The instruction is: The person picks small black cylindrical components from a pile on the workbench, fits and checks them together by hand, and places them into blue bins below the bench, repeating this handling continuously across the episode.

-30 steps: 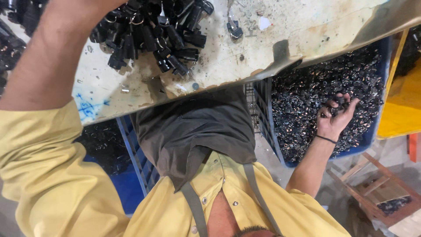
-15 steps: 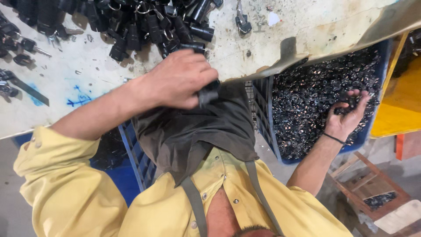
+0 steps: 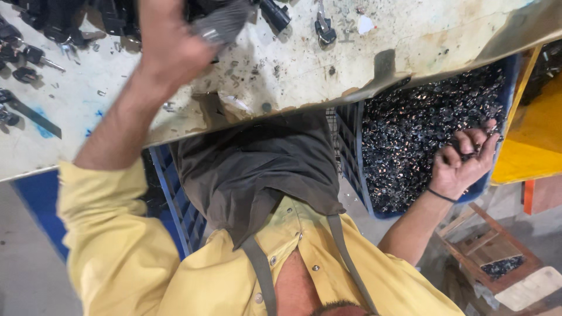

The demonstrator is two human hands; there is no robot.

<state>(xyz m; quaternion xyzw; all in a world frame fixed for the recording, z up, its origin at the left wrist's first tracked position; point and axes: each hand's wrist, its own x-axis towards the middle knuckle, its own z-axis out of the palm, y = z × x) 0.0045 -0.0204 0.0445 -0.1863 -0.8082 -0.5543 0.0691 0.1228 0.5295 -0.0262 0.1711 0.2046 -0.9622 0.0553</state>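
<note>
My left hand is over the worn white table, blurred by motion, its fingers closed on a dark grey part. A heap of black parts lies just beyond it along the far left of the table. My right hand is down in a blue crate full of small shiny metal pieces. Its fingers are curled around a few of them. A dark band circles that wrist. I wear a yellow shirt and a dark apron.
Loose black parts and a small metal clip lie scattered on the table. Another blue crate stands under the table at the left. A yellow bin and a wooden stand are at the right.
My left hand has moved from the table's near edge up and away over the table, carrying a dark part. My right hand has curled shut on metal pieces in the crate.
</note>
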